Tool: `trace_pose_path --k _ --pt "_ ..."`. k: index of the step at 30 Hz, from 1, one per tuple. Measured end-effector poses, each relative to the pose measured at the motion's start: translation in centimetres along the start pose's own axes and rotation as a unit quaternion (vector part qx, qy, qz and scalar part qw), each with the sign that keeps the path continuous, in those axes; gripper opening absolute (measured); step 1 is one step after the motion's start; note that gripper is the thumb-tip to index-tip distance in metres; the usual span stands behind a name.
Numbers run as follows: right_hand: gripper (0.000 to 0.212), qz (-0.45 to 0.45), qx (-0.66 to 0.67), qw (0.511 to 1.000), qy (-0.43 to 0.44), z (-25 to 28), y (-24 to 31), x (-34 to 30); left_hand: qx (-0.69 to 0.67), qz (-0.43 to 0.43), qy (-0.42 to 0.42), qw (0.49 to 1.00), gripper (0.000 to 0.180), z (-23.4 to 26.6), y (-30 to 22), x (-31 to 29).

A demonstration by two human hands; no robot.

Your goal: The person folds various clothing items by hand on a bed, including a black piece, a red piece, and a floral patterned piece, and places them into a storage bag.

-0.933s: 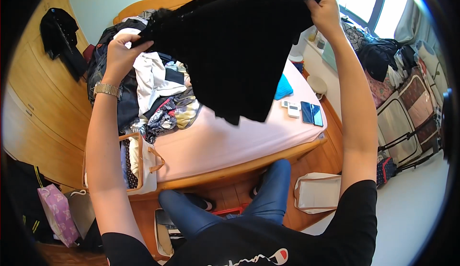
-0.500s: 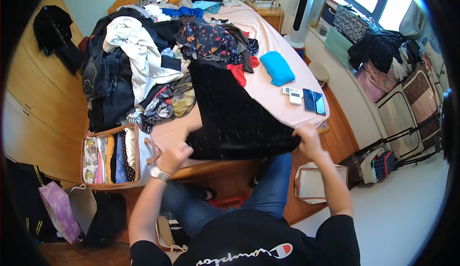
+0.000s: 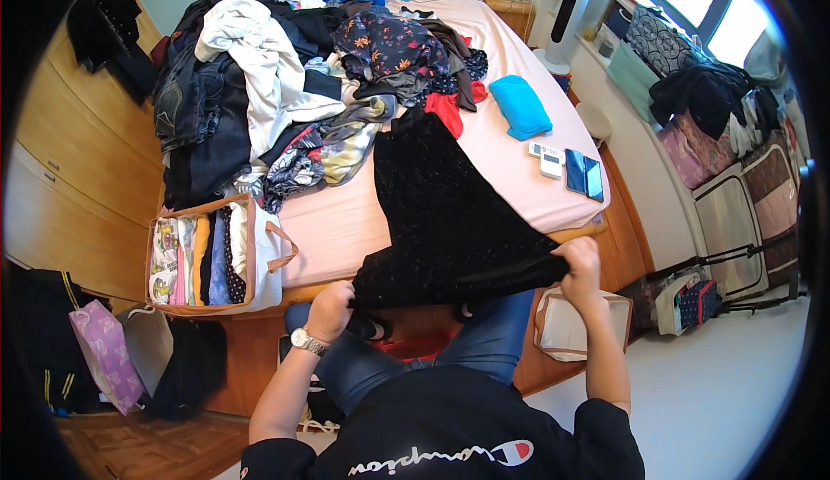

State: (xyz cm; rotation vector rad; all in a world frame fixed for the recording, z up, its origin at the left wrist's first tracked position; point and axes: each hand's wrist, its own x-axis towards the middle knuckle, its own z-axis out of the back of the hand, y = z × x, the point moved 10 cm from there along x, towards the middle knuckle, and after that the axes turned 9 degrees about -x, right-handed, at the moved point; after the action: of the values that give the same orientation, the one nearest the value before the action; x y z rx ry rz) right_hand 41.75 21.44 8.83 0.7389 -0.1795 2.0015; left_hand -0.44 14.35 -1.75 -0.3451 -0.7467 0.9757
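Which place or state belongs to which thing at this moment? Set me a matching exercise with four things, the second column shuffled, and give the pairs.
Things
1. black garment
2. bright blue bundle
3. storage box with tan trim
4. wristwatch

Places and states
A. filled with a row of folded clothes
B. strapped around the left arm, near the hand
C. held along its near edge by the left hand and right hand
D. on the pink sheet, just beyond the white devices

Pairs: 1-C; 2-D; 3-A; 4-B

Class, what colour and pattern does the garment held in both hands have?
The garment is black with small pale flecks, best seen in the head view.
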Motion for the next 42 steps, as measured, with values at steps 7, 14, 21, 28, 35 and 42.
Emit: trace_pose_path --k 7,14,21,28,35,42 --pt "0.015 0.024 0.165 0.983 -0.078 14.1 2.2 6.3 0.098 -0.003 -0.033 0.995 0.049 13.4 -8.6 5.8" --pt "0.025 -0.027 0.077 0.944 -0.319 20.7 2.0 18.3 -0.009 -0.035 -0.151 0.988 0.017 25.2 -9.4 16.4" --pt "0.026 -0.085 0.009 0.984 -0.154 8.6 -7.2 30.2 0.047 -0.028 -0.037 0.998 0.022 24.0 -0.5 24.2" --pt "0.031 -0.042 0.043 0.945 -0.322 18.9 -6.2 36.1 0.219 -0.145 -0.193 0.945 0.020 34.2 -6.1 31.9" --pt "0.023 0.037 -0.022 0.936 -0.348 21.3 -2.1 24.7 0.280 -0.254 -0.171 0.910 0.029 31.9 -11.6 27.4" --pt "0.028 0.027 -0.025 0.996 -0.076 2.6 -5.3 1.7 0.217 -0.279 0.036 0.935 0.025 9.3 -6.8 14.0"
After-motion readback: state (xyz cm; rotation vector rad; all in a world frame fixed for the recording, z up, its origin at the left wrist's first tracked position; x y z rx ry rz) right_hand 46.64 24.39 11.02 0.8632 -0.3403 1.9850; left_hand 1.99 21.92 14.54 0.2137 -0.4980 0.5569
